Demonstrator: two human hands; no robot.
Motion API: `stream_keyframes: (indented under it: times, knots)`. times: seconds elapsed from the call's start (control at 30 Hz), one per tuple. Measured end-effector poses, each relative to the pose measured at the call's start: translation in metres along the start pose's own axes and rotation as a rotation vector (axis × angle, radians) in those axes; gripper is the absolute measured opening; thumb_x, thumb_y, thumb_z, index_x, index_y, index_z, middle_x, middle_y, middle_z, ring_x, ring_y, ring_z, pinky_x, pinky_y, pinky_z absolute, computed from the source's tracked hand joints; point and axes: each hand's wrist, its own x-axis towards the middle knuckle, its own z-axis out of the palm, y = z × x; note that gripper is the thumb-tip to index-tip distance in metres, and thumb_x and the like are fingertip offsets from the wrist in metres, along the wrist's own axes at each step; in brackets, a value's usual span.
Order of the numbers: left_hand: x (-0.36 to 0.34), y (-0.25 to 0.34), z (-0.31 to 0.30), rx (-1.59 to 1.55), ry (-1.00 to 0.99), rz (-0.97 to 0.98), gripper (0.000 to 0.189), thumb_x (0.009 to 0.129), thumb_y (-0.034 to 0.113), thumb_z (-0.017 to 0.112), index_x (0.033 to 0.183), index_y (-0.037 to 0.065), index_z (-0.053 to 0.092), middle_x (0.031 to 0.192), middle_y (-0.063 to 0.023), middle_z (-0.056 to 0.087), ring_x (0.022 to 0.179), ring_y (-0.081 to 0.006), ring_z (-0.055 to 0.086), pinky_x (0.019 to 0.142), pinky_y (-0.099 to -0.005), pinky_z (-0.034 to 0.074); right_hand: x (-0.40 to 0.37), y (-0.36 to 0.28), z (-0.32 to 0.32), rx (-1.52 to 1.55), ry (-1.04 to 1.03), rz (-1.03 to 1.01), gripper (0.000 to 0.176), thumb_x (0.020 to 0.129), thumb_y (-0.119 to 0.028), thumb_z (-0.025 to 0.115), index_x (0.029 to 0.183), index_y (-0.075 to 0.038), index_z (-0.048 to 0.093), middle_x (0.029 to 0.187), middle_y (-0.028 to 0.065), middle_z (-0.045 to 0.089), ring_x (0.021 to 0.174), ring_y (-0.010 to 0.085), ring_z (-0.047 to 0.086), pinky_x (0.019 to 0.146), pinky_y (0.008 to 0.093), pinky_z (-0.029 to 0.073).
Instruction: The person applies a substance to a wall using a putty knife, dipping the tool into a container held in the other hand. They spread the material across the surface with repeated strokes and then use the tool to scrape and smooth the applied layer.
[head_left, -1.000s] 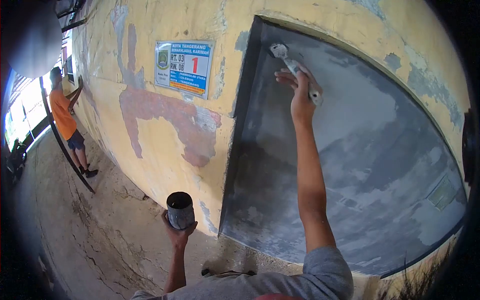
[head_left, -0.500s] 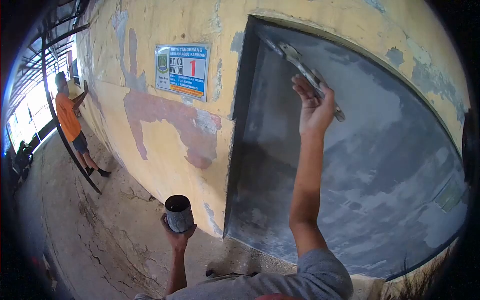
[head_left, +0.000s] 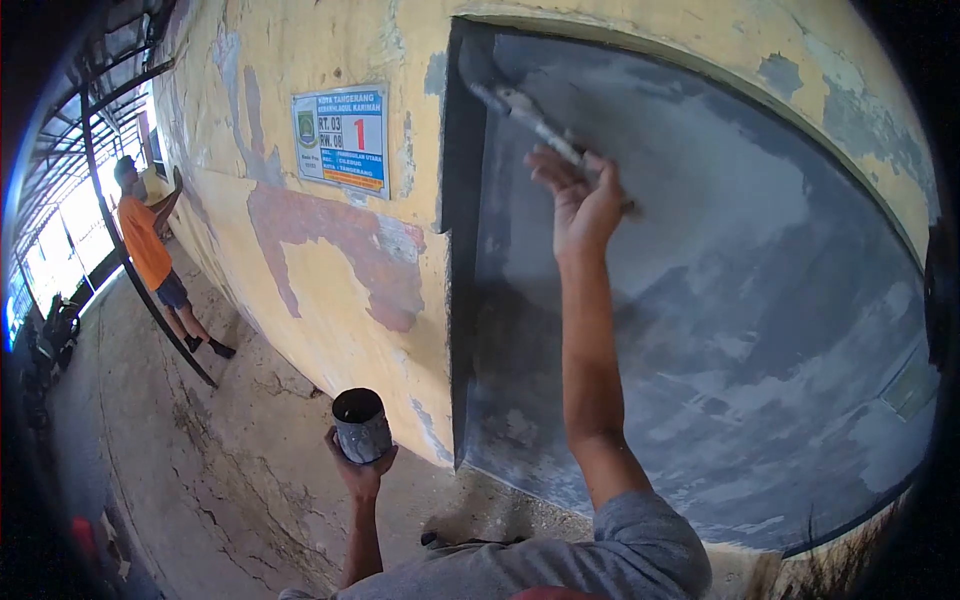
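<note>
My left hand (head_left: 358, 474) is closed around a dark, paint-smeared can (head_left: 363, 438), held upright low in front of me. Its open top faces me, and the inside looks dark. My right hand (head_left: 582, 208), raised high, grips a paintbrush (head_left: 545, 129) by its handle. The brush slants up to the left, its bristle end at the upper left corner of the recessed grey wall panel (head_left: 640, 250). The paint on that panel is patchy, with lighter and darker grey areas. A dark grey inner edge (head_left: 466, 250) borders the panel on the left.
Yellow wall (head_left: 350, 290) with peeling patches surrounds the panel. A blue and white address sign (head_left: 341, 140) is fixed on it. Farther left, a person in an orange shirt (head_left: 146, 240) touches the wall, behind a curved dark pole (head_left: 112, 225). The concrete ground (head_left: 230, 450) is cracked.
My right hand and the paintbrush have shifted left and slightly down, the bristle end moving onto the panel's left inner edge. The can stays nearly where it was. The view has turned slightly.
</note>
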Motion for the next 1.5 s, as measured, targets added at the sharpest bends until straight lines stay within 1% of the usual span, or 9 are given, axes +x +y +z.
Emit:
stream_keyframes:
  times: [0.33,0.43,0.57,0.8,1.03,1.13,1.2,1.4,1.5]
  knots:
    - [-0.022,0.03,0.012,0.173,0.037,-0.001,0.098,0.048,0.01,0.087,0.128,0.005,0.031,0.117,-0.0143,0.05,0.104,-0.026,0.052,0.088,-0.0395,0.045,-0.13,0.042,-0.127,-0.136,0.274,0.3,0.032,0.089,-0.025,0.042,0.102,0.003,0.05,0.074,0.0256,0.063,0.056,0.0327,0.059,0.054,0.0368,0.044]
    - [-0.023,0.026,0.01,0.192,0.03,0.004,0.1,0.048,0.012,0.088,0.129,0.005,0.03,0.118,-0.0143,0.049,0.105,-0.0259,0.051,0.089,-0.0393,0.044,-0.108,0.015,-0.107,-0.072,0.306,0.263,0.028,0.089,-0.024,0.043,0.096,0.002,0.05,0.072,0.0242,0.063,0.054,0.0318,0.058,0.05,0.0346,0.042]
    - [-0.029,0.034,0.015,0.194,0.079,-0.006,0.102,0.048,0.013,0.088,0.131,0.004,0.029,0.119,-0.0141,0.048,0.107,-0.026,0.05,0.089,-0.0389,0.044,-0.035,-0.011,-0.043,-0.232,0.079,0.168,0.033,0.095,-0.022,0.034,0.101,0.003,0.054,0.078,0.0206,0.067,0.065,0.0288,0.067,0.055,0.0315,0.048]
    - [-0.037,0.048,0.016,0.248,0.115,-0.03,0.103,0.049,0.016,0.089,0.131,0.004,0.029,0.119,-0.0139,0.048,0.107,-0.026,0.05,0.091,-0.039,0.043,0.031,-0.057,0.027,-0.071,-0.114,-0.21,0.033,0.089,-0.02,0.035,0.1,0.003,0.056,0.075,0.0202,0.067,0.068,0.0298,0.068,0.063,0.034,0.049]
    - [-0.042,0.055,0.013,0.178,0.122,-0.049,0.099,0.051,0.013,0.088,0.13,0.004,0.029,0.118,-0.0141,0.048,0.106,-0.0262,0.05,0.09,-0.0401,0.044,-0.045,0.072,-0.085,0.087,0.167,0.072,0.032,0.093,-0.025,0.039,0.106,0.003,0.05,0.088,0.0265,0.065,0.073,0.0339,0.065,0.065,0.0377,0.045]
    - [-0.041,0.054,0.014,0.26,0.11,0.0,0.097,0.052,0.013,0.087,0.129,0.004,0.03,0.118,-0.0138,0.049,0.105,-0.0258,0.051,0.089,-0.0398,0.044,-0.127,0.113,-0.164,0.017,0.238,0.277,0.03,0.092,-0.025,0.043,0.102,0.001,0.055,0.085,0.0184,0.062,0.071,0.0267,0.056,0.073,0.0364,0.043]
    - [-0.038,0.054,0.017,0.28,0.095,-0.005,0.097,0.051,0.013,0.088,0.129,0.005,0.03,0.118,-0.014,0.049,0.105,-0.0257,0.051,0.089,-0.0396,0.044,-0.186,0.161,-0.223,0.057,0.525,0.285,0.029,0.089,-0.02,0.04,0.098,0.002,0.056,0.085,0.0165,0.058,0.063,0.0272,0.053,0.061,0.0349,0.04]
    - [-0.035,0.062,0.034,0.25,0.037,-0.008,0.099,0.05,0.013,0.089,0.13,0.004,0.03,0.118,-0.0146,0.05,0.107,-0.0256,0.051,0.09,-0.0404,0.044,-0.273,0.157,-0.293,-0.44,0.334,0.454,0.024,0.092,-0.022,0.048,0.097,-0.001,0.058,0.086,0.0116,0.062,0.069,0.0197,0.056,0.066,0.033,0.045]
    - [-0.037,0.06,0.039,0.242,0.04,0.068,0.101,0.05,0.013,0.089,0.131,0.004,0.03,0.118,-0.0145,0.05,0.107,-0.0256,0.051,0.091,-0.0401,0.043,-0.278,0.149,-0.293,-0.428,0.66,0.494,0.023,0.089,-0.023,0.057,0.095,-0.001,0.059,0.089,0.0089,0.061,0.068,0.0171,0.057,0.061,0.0314,0.045]
